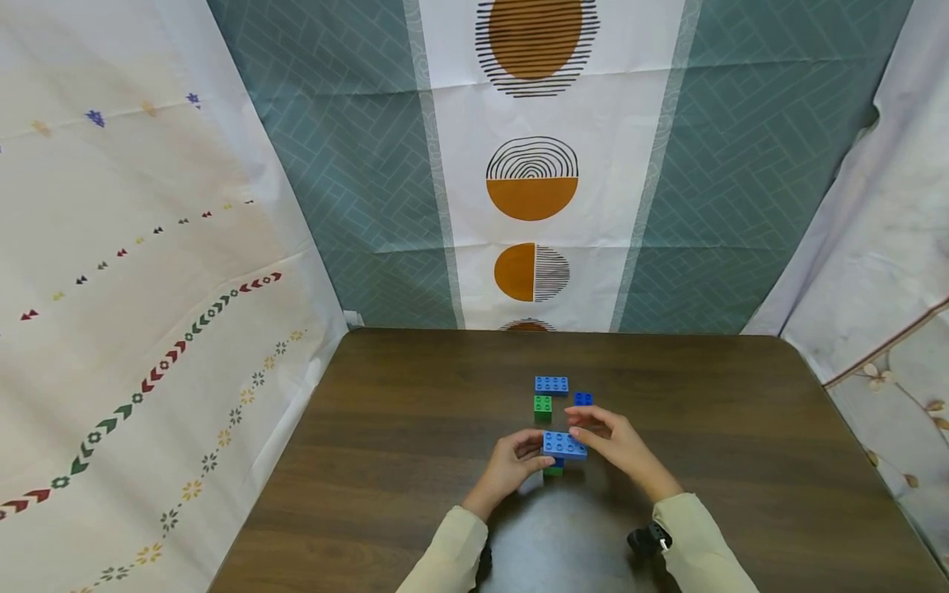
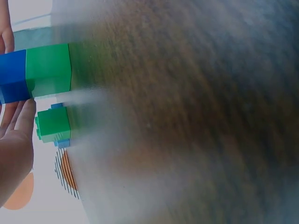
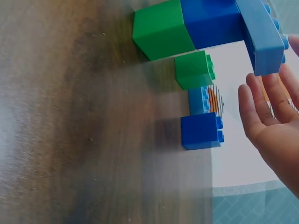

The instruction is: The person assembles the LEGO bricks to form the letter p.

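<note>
A small tower stands near the front of the table, with a green brick [image 3: 161,30] at its base and a dark blue brick [image 3: 212,23] above that. Across the top lies a longer light blue brick [image 1: 565,445], which overhangs to the right. My left hand [image 1: 511,468] grips the tower from the left at about the dark blue brick's height, thumb in front and fingers behind. At the overhanging end, my right hand [image 1: 619,445] has its thumb at the light blue brick's top; its other fingers, loosely bent, are behind the brick, and contact there is unclear.
Behind the tower are a loose green brick [image 1: 543,405], a light blue brick [image 1: 552,385] and a dark blue brick [image 1: 583,399] on the brown table [image 1: 415,387]. A patterned cloth [image 1: 334,165] hangs beyond the table's far edge.
</note>
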Demonstrator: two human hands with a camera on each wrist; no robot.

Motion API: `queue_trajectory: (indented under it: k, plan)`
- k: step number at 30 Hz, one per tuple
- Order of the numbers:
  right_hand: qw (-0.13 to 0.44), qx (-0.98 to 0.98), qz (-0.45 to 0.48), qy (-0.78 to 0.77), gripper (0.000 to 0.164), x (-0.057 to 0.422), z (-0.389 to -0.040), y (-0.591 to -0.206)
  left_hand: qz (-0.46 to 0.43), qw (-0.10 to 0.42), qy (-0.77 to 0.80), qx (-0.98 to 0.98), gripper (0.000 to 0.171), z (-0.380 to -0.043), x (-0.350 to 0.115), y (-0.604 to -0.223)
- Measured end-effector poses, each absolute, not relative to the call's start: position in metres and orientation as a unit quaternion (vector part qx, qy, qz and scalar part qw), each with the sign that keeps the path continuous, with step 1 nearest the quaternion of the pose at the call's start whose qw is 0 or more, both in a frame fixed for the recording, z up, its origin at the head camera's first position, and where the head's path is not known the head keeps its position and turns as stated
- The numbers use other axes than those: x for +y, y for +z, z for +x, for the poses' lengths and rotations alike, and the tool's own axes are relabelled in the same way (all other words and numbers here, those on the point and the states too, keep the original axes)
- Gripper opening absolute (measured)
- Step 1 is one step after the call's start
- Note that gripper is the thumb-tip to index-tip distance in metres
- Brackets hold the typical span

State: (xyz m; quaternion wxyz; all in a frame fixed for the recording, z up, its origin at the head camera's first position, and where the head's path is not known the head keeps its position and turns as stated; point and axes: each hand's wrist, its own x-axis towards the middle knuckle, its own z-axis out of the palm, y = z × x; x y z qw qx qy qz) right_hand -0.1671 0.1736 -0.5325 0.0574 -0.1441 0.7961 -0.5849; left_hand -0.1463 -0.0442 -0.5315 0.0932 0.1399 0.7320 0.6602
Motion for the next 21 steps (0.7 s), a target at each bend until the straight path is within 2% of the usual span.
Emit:
queue_trajectory:
  k: [9,21]
  plan:
    - [0.028,0.778,-0.142,-0.612,0.041,0.176,-0.184,-0.534,0.150,0.090,0.662,0.729,0.029,-0.148,-0.044,-0.535]
    - [0.059,0.786,-0.130,-0.602,0.052,0.171,-0.205,-0.540,0.143,0.098,0.659,0.732,0.029,-0.147,-0.045,-0.531]
